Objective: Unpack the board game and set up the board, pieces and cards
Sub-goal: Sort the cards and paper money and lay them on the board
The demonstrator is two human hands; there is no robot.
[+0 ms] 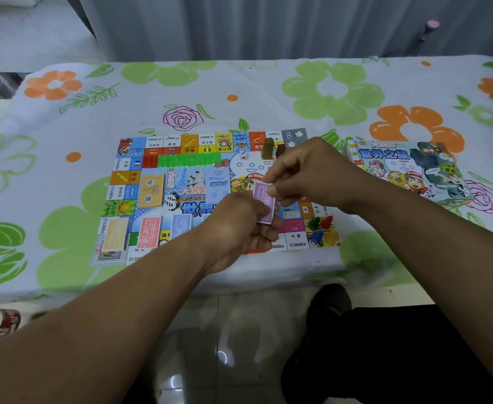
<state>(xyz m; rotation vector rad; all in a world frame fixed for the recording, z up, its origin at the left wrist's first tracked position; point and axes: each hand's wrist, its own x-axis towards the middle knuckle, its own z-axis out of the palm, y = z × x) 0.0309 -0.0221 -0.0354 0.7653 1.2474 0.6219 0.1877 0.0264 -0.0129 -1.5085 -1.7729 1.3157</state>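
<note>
Since the board [178, 199] lies flat and open in the middle of the surface [268, 83], the biggest step looks done. The box [408, 170] rests face up at 3 o'clock from the board, near it but apart; whether anything is left inside cannot be told.

Both grips hover over the board's 4 o'clock area. The left grip [236, 228] curls round the lower end of the purple notes [264, 201], and the right grip [312, 173] pinches their top edge between thumb and fingertips. These notes are off the board, so I judge them to be the step in hand: sorting or placing money.

Other stacks are laid out. Yellow notes [114, 234] sit at 8 o'clock, pink notes [149, 231] and lavender notes [181, 225] at 7 o'clock. A yellow deck [151, 190] lies at 9 o'clock and a blue deck [217, 182] near the centre.

Green houses [188, 160] form a row at 12 o'clock, with red houses [149, 161] touching its 9 o'clock end. An olive piece [268, 147] stands at 1 o'clock. Pawns [322, 228] cluster on the 4 o'clock corner. A die [243, 155] sits at 12 o'clock, just beside the green row.

The setup seems nearly finished; what remains, by my reckoning, is setting down the purple notes and any leftovers.
</note>
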